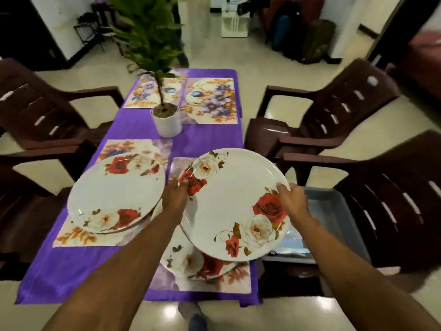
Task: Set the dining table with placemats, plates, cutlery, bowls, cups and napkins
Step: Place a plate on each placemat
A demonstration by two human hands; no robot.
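We hold a rose-patterned plate over the near right corner of the table, with two far settings still bare.

Our left hand (pixel 175 194) and right hand (pixel 292 200) each have fingers curled on opposite rims of the lifted plate (pixel 235 204), which tilts above another plate (pixel 202 263) already lying on the near right placemat (pixel 238 280). A third plate (pixel 114 194) sits on the near left placemat (pixel 78 237). The empty far right placemat (pixel 212 101) lies straight ahead, beyond our fingers, so we judge the plate should travel forward. The potted plant (pixel 167 120) stands mid-table, just left of that path, partly covering the far left placemat (pixel 140 94). A grey tub (pixel 334 211) rests on the chair (pixel 381 199) beside the right edge.
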